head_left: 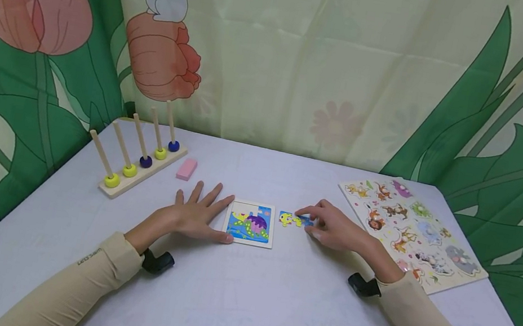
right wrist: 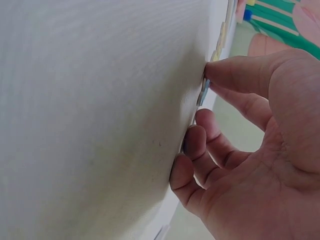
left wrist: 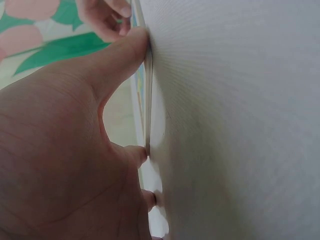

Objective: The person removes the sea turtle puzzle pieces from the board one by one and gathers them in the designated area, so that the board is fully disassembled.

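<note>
A small framed jigsaw puzzle (head_left: pixel 249 238) lies flat on the table, with a purple and green picture on blue filling most of its tray. My left hand (head_left: pixel 197 218) spreads its fingers beside it, thumb and index fingertip at the left edge of the frame. Just right of the frame lie loose yellow and blue puzzle pieces (head_left: pixel 285 219). Thumb and index finger of my right hand (head_left: pixel 336 227) pinch a blue puzzle piece (right wrist: pixel 203 93) at the table surface. The other right fingers curl loosely, their tips at the tabletop in the right wrist view.
At the back left stands a wooden peg rack (head_left: pixel 138 178) with yellow and blue beads on its upright pegs. Near it lies a pink block (head_left: pixel 186 169). An animal picture board (head_left: pixel 417 233) lies at the right, close to the right forearm. Behind hangs a printed curtain (head_left: pixel 277 63).
</note>
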The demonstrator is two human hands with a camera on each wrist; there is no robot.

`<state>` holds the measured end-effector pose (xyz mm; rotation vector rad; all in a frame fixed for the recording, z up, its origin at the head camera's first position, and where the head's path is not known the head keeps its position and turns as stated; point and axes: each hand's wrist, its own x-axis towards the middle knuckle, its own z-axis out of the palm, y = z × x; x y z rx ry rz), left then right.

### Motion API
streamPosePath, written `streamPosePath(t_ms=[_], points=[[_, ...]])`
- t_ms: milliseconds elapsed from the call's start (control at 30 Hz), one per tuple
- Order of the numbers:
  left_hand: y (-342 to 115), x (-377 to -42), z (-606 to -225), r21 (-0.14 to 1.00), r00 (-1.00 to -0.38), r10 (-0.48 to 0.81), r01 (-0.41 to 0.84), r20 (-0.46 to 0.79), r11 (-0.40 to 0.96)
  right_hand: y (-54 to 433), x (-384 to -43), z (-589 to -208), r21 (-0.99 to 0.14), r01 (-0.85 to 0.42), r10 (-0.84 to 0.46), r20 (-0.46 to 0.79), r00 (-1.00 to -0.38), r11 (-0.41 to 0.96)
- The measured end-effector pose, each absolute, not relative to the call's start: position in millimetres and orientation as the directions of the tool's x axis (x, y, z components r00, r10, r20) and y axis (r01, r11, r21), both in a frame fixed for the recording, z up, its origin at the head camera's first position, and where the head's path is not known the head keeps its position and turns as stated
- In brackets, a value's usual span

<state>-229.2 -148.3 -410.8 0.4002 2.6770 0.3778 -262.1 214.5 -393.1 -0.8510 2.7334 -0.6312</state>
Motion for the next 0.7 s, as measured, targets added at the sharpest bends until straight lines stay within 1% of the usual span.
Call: streamPosePath(t_ms=[233, 433, 700], points=[[-147.5, -224.9, -407.0, 0.310, -0.881, 0.333, 0.230, -0.335, 0.922, 210.5, -261.0, -395.1, -0.465, -0.464, -0.542, -0.042, -0.839, 0.754], [-146.8, -223.2, -403.8, 0.306, -0.881, 0.332, 0.230, -0.338, 0.924, 194.9, -261.1, -395.8, -0.482, -0.495, -0.565, -0.001, -0.825, 0.723], [-146.6, -222.3, -401.0, 0.313, -0.878, 0.338, 0.233, -0.338, 0.921, 166.7, -261.9, -392.8, -0.473, -0.508, -0.585, -0.018, -0.811, 0.720]])
